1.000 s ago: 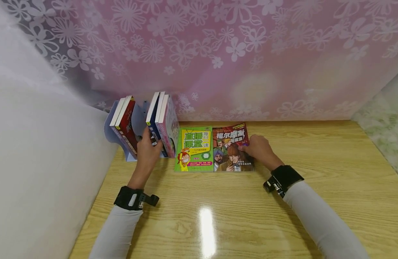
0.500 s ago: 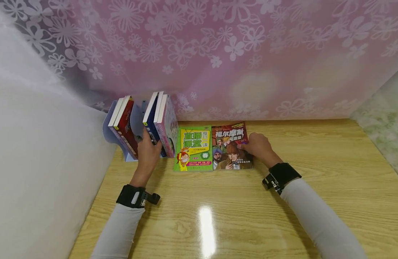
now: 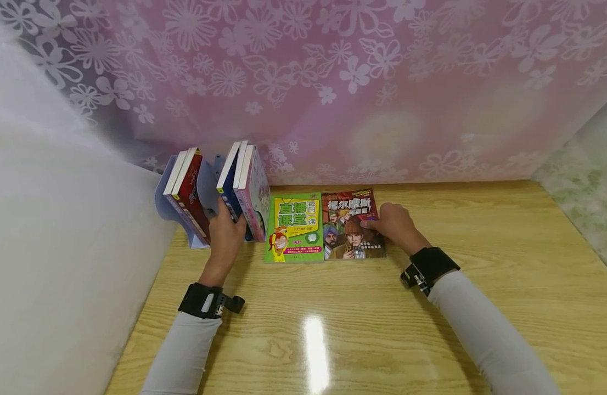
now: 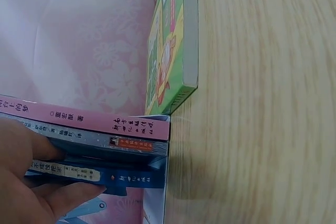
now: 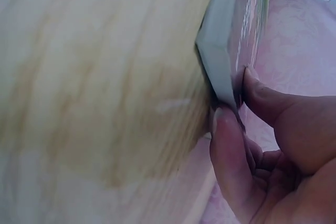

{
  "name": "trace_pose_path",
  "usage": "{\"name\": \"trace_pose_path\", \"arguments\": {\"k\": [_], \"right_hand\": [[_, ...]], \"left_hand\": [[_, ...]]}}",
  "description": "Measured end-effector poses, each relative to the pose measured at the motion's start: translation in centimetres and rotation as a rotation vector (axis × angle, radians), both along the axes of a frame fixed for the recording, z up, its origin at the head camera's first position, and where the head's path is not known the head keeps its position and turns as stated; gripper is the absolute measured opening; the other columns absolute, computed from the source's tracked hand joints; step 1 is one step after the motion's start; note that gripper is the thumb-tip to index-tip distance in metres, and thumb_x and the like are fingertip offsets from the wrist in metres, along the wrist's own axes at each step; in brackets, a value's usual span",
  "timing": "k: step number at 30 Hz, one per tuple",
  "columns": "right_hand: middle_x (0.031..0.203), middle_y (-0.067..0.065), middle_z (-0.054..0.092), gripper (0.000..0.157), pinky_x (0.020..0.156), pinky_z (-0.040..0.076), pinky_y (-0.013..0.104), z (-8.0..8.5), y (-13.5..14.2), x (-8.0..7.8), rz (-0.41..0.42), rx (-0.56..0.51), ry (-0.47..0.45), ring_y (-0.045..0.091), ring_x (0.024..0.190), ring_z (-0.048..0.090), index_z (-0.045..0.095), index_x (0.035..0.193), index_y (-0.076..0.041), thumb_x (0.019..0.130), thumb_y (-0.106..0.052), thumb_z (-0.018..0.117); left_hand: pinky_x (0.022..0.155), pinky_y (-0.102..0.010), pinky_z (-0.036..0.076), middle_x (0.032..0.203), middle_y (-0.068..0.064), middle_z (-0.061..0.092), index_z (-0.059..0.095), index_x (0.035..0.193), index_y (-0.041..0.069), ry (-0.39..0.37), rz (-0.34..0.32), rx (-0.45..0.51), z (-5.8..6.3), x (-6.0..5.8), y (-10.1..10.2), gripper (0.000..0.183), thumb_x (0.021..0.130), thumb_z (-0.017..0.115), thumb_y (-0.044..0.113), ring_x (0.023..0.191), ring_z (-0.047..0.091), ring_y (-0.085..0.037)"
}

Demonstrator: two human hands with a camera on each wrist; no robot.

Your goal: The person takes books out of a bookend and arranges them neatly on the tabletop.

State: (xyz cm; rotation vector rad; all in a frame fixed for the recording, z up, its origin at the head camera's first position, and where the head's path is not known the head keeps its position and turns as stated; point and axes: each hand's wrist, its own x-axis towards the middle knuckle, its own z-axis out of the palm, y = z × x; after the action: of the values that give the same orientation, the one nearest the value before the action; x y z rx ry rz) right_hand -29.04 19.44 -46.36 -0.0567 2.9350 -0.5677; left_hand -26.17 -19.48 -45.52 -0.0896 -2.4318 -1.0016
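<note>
My left hand (image 3: 226, 235) reaches into the bookend on the left and pinches a dark blue book (image 4: 131, 178) by its spine, thumb and fingers on its two sides. Beside that book stand a grey-blue book (image 4: 89, 136) and a pink-spined book (image 3: 256, 192), upright. My right hand (image 3: 398, 226) grips the right edge of a dark red detective book (image 3: 352, 241), which lies face up on the table. In the right wrist view, the thumb (image 5: 265, 95) is on its cover and a finger is under its edge. A green book (image 3: 296, 253) lies directly left of it.
The lilac bookend (image 3: 165, 203) stands near the left wall (image 3: 61, 247), with a red book (image 3: 191, 184) and another book in its left section. A pink flowered curtain (image 3: 308, 109) hangs behind the wooden table (image 3: 264, 329).
The blue book's top has shifted slightly left, away from the books beside it, with my left hand on it. My right hand has stayed at the red book's edge.
</note>
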Motion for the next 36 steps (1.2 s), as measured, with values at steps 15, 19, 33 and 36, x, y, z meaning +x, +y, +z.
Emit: {"name": "trace_pose_path", "arguments": {"k": [15,19,33,36], "right_hand": [[0.047,0.002,0.043,0.051,0.038,0.026,0.026,0.0,0.0,0.5,-0.006,0.014,0.032,0.019,0.042,0.046,0.060,0.058,-0.006,0.083,-0.051,0.068],[0.049,-0.001,0.035,0.051,0.040,0.023,0.027,-0.1,-0.1,0.5,0.019,0.053,0.074,0.018,0.043,0.041,0.056,0.057,-0.008,0.082,-0.051,0.068],[0.060,0.005,0.048,0.045,0.043,0.028,0.029,0.7,-0.6,1.1,0.070,0.032,0.073,0.019,0.050,0.043,0.059,0.077,-0.005,0.079,-0.048,0.073],[0.064,0.006,0.052,0.045,0.046,0.030,0.030,0.8,-0.7,1.4,0.094,0.002,0.059,0.020,0.053,0.044,0.060,0.082,-0.004,0.080,-0.047,0.073]], "left_hand": [[0.066,-0.049,0.055,0.107,-0.019,0.067,0.036,0.140,0.017,0.009,0.011,0.008,0.2,0.4,-0.1,0.054,0.092,0.062,0.021,0.083,0.067,-0.030],[0.066,-0.050,0.054,0.103,-0.020,0.068,0.036,0.140,0.017,0.013,0.016,0.006,0.2,0.6,-0.1,0.055,0.091,0.063,0.019,0.082,0.066,-0.032],[0.047,-0.046,0.048,0.077,-0.016,0.069,0.036,0.143,0.020,0.048,0.013,0.017,0.2,1.8,-0.5,0.059,0.089,0.061,0.013,0.052,0.061,-0.026],[0.047,-0.045,0.049,0.079,-0.016,0.070,0.039,0.141,0.018,0.066,0.014,0.015,0.3,2.0,-0.6,0.058,0.088,0.062,0.012,0.051,0.061,-0.025]]}}
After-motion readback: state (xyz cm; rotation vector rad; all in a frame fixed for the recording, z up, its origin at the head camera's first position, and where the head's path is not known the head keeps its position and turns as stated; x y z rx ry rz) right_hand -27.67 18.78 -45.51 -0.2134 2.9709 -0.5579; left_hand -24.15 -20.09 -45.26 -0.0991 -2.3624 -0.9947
